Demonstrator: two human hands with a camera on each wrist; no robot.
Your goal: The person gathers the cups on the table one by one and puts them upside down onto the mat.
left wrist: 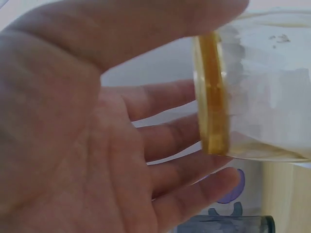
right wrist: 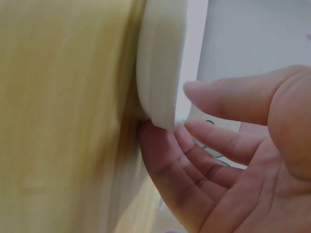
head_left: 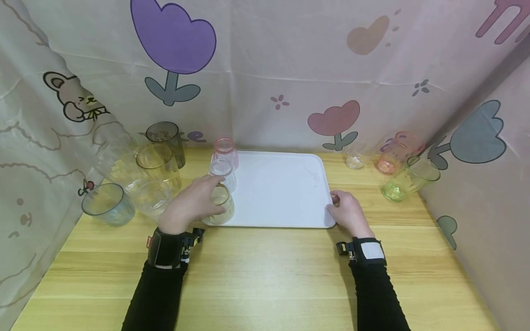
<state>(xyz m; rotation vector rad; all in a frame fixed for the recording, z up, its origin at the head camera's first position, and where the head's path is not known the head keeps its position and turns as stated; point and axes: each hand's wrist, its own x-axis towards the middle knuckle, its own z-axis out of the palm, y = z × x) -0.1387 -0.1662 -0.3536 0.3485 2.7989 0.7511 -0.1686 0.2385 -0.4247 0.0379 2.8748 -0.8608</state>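
A white tray (head_left: 281,188) lies on the table. Three tumblers stand upside down along its left side: a pink one (head_left: 225,146) at the back, a clear one (head_left: 222,169) in the middle, and a yellow-tinted glass (head_left: 223,209) at the front corner. My left hand (head_left: 192,202) holds the yellow-tinted glass, thumb on the near side and fingers round the far side. Its thick amber base (left wrist: 212,97) faces my palm in the left wrist view. At the tray's right front corner my right hand (head_left: 349,212) grips the rim, thumb above and fingers (right wrist: 160,148) below.
To the left stand a dark grey glass (head_left: 167,138), an amber glass (head_left: 159,163), a bluish glass (head_left: 109,207) and clear glasses (head_left: 151,200). A small clear glass (head_left: 355,158), a pink glass (head_left: 391,158) and a green glass (head_left: 403,184) stand at right. Printed curtains enclose the table.
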